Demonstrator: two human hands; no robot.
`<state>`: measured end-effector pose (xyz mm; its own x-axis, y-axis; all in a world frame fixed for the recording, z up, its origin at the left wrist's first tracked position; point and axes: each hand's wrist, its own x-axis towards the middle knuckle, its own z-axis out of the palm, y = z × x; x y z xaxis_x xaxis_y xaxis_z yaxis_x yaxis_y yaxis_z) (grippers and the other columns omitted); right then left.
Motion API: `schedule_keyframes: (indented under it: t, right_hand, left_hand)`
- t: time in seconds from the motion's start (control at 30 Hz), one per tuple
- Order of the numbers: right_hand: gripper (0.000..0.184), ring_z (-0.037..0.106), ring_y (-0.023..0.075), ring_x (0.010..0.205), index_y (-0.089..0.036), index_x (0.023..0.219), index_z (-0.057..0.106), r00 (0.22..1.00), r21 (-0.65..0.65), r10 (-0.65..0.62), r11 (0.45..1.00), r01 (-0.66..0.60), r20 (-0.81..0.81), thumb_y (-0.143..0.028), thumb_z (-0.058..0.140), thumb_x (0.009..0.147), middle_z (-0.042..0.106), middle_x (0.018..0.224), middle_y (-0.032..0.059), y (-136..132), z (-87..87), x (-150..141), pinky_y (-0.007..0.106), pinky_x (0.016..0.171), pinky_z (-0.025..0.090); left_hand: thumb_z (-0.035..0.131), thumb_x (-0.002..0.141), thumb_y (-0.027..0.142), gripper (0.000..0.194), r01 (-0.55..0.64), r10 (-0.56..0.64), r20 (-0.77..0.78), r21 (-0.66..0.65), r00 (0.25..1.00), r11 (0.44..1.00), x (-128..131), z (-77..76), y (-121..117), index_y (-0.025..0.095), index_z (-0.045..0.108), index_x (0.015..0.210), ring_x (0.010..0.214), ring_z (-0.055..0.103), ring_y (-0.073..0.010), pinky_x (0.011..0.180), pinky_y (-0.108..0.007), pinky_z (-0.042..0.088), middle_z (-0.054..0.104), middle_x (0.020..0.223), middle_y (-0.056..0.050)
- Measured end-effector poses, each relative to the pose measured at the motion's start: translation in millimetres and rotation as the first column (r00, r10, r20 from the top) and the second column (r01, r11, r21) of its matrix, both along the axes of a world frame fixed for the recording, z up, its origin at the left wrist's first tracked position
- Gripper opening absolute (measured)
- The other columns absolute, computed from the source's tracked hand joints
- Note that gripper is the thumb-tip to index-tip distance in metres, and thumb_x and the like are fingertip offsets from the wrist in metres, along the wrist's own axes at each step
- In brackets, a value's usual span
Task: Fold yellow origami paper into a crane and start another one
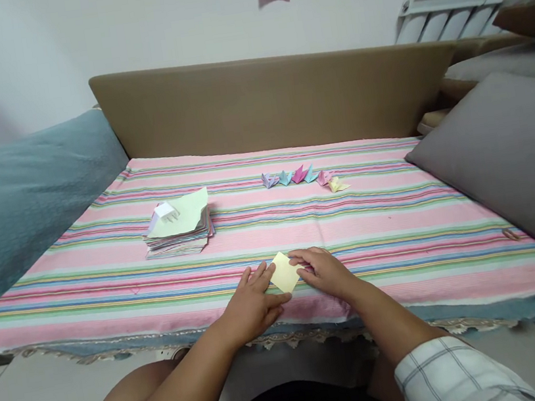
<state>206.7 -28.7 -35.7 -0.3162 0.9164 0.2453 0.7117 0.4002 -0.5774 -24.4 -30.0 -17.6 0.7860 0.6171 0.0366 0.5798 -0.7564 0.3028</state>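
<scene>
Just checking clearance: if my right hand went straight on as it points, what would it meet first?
The yellow paper square, touching or nearly touching your right hand; then probably your left hand.

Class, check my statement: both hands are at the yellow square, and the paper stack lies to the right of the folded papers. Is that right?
Not quite: in the head view, the paper stack lies to the left of the folded papers. The left hand and right hand are indeed at the yellow square.
</scene>
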Motion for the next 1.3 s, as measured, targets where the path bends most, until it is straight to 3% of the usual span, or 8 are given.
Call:
schedule_keyframes:
  t: [0.07, 0.13, 0.23, 0.3, 0.4, 0.53, 0.6, 1.3]
  right_hand:
    - [0.041, 0.056, 0.0207, 0.094, -0.023, 0.119, 0.051, 1.000, -0.007, -0.008, 1.000, 0.008, -0.004, -0.018, 0.052, 0.078, 0.068, 0.102, 0.0028, 0, 0.4, 0, 0.038, 0.086, 0.039]
    - [0.042, 0.056, 0.0209, 0.094, -0.023, 0.118, 0.052, 1.000, -0.010, -0.010, 1.000, 0.010, -0.008, -0.017, 0.052, 0.077, 0.068, 0.102, 0.0028, 0, 0.1, -1, 0.038, 0.086, 0.039]
    - [0.043, 0.056, 0.0212, 0.093, -0.023, 0.118, 0.052, 1.000, -0.006, -0.007, 1.000, 0.007, -0.007, -0.016, 0.052, 0.076, 0.068, 0.102, 0.0026, 2, -1.2, -1, 0.038, 0.086, 0.039]
    - [0.043, 0.056, 0.0212, 0.093, -0.023, 0.118, 0.052, 1.000, -0.005, -0.010, 1.000, 0.010, -0.007, -0.016, 0.052, 0.076, 0.068, 0.101, 0.0027, 3, -2.3, -1, 0.038, 0.086, 0.039]
    - [0.043, 0.056, 0.0208, 0.093, -0.023, 0.119, 0.052, 1.000, 0.003, -0.010, 1.000, 0.010, -0.021, -0.016, 0.052, 0.076, 0.068, 0.101, 0.0031, 3, -3.0, -1, 0.037, 0.086, 0.039]
    - [0.042, 0.057, 0.0204, 0.093, -0.022, 0.118, 0.052, 0.999, 0.010, -0.010, 1.000, 0.011, -0.044, -0.017, 0.052, 0.077, 0.068, 0.100, 0.0035, 1, -1.8, 0, 0.037, 0.086, 0.040]
    - [0.041, 0.056, 0.0208, 0.095, -0.023, 0.118, 0.052, 0.999, 0.012, -0.008, 1.000, 0.009, -0.054, -0.018, 0.052, 0.077, 0.068, 0.101, 0.0037, 0, -1.0, 0, 0.038, 0.086, 0.040]
    - [0.036, 0.054, 0.0205, 0.094, -0.021, 0.115, 0.055, 0.996, 0.020, 0.049, 0.999, -0.048, -0.078, -0.018, 0.047, 0.080, 0.064, 0.101, 0.0056, -2, 0.2, 4, 0.037, 0.084, 0.041]
  left_hand:
    - [0.061, 0.079, 0.033, 0.023, 0.036, -0.032, 0.040, -0.128, 0.999, 0.991, -8, 8.8, 3, 0.036, 0.068, 0.100, 0.136, 0.019, -0.0343, 0.106, -0.059, 0.013, 0.027, 0.148, -0.002]
    - [0.058, 0.080, 0.036, 0.019, 0.053, -0.024, 0.111, -0.268, 0.994, 0.962, -15, 14.7, 9, 0.035, 0.069, 0.096, 0.134, 0.027, -0.0298, 0.108, -0.054, 0.017, 0.043, 0.139, -0.001]
    - [0.047, 0.087, 0.036, 0.028, -0.050, 0.179, 0.309, -0.383, 0.934, 0.922, -16, 12.8, 20, 0.027, 0.067, 0.104, 0.117, 0.051, -0.0208, 0.099, -0.038, 0.039, 0.064, 0.116, -0.003]
    - [0.046, 0.087, 0.035, 0.030, -0.142, 0.264, 0.372, -0.325, 0.890, 0.935, -11, 5.8, 26, 0.024, 0.065, 0.107, 0.112, 0.055, -0.0195, 0.096, -0.035, 0.043, 0.062, 0.119, -0.004]
    - [0.052, 0.083, 0.036, 0.036, -0.133, 0.177, 0.338, -0.149, 0.924, 0.980, 0, -4.3, 29, 0.024, 0.060, 0.116, 0.122, 0.045, -0.0231, 0.103, -0.041, 0.035, 0.056, 0.127, -0.004]
    - [0.071, 0.065, 0.049, 0.076, -0.155, 0.171, 0.241, -0.086, 0.955, 0.984, 9, -9.6, 28, 0.026, 0.043, 0.132, 0.125, 0.040, -0.0291, 0.102, -0.046, 0.034, 0.049, 0.134, -0.006]
    - [0.074, 0.062, 0.047, 0.083, -0.176, 0.186, 0.221, -0.064, 0.957, 0.982, 9, -10.4, 28, 0.027, 0.040, 0.134, 0.123, 0.041, -0.0292, 0.102, -0.045, 0.034, 0.047, 0.136, -0.006]
    - [0.064, 0.075, 0.044, 0.057, -0.202, 0.211, 0.238, -0.062, 0.948, 0.978, 9, -14.1, 32, 0.027, 0.049, 0.127, 0.121, 0.043, -0.0258, 0.099, -0.041, 0.035, 0.055, 0.127, -0.005]
